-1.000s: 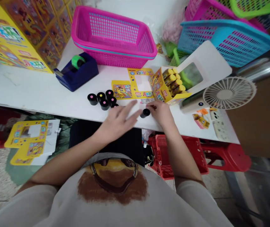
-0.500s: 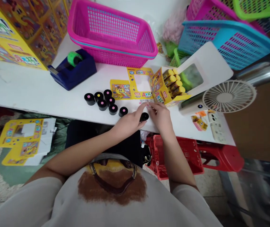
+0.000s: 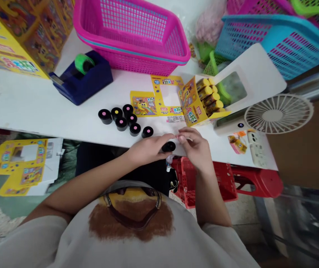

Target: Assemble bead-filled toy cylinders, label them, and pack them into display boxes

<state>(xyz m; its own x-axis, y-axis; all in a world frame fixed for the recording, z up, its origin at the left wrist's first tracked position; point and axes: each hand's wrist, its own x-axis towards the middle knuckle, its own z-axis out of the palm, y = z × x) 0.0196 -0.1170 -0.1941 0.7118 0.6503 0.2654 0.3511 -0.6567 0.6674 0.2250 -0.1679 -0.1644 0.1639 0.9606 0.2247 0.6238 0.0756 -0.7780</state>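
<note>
My left hand [image 3: 147,149] is closed on a small black cap [image 3: 168,146] at the front edge of the white table [image 3: 36,111]. My right hand [image 3: 194,143] sits just right of that cap, thumb and fingertips pinched together; what they pinch is too small to name. Several black caps with pink or yellow dots [image 3: 123,118] stand in a cluster left of the hands. Behind the hands lie a flat yellow printed carton [image 3: 159,98] and an open yellow box of yellow sticks [image 3: 201,100].
A navy tape dispenser with green tape [image 3: 82,78] and a pink basket [image 3: 133,33] stand at the back. A blue basket [image 3: 277,41] and white fan [image 3: 278,113] are on the right. Red stools [image 3: 226,178] are below the table; yellow cartons [image 3: 22,163] lie on the floor.
My left hand went from spread open over the table to closed on the black cap, which has come nearer the front edge. My right hand followed. One more cap now shows in the cluster.
</note>
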